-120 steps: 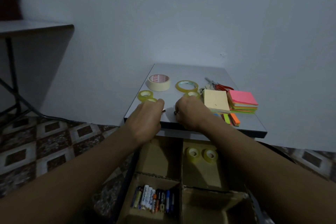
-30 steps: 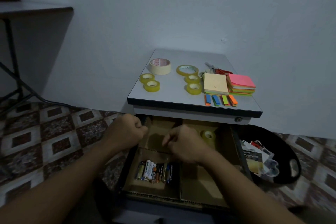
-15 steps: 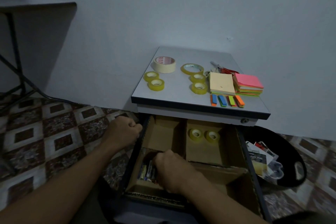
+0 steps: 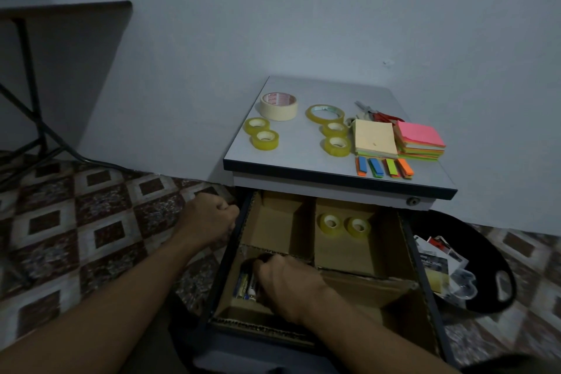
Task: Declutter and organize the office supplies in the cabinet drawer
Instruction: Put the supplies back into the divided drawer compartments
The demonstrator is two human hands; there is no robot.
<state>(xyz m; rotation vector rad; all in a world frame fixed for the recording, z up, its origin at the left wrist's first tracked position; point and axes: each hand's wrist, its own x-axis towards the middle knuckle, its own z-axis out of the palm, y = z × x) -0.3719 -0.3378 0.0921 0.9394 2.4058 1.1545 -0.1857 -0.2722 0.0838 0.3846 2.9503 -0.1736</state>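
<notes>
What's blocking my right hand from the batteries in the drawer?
Nothing visible. The right hand is down in the front-left cardboard compartment, directly over the batteries; whether its fingers touch them is hidden.

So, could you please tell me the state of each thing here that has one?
drawer: pulled open.
batteries: lying in the front-left compartment.
two tape rolls: on edge, back-right compartment.
left hand: curled at the drawer's left rim, grip unclear.
right hand: down among the batteries, grip hidden.
black bin: holding packaging.

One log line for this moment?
right hand: down among batteries | left hand: fisted beside drawer | tape rolls: two, rear compartment
</notes>
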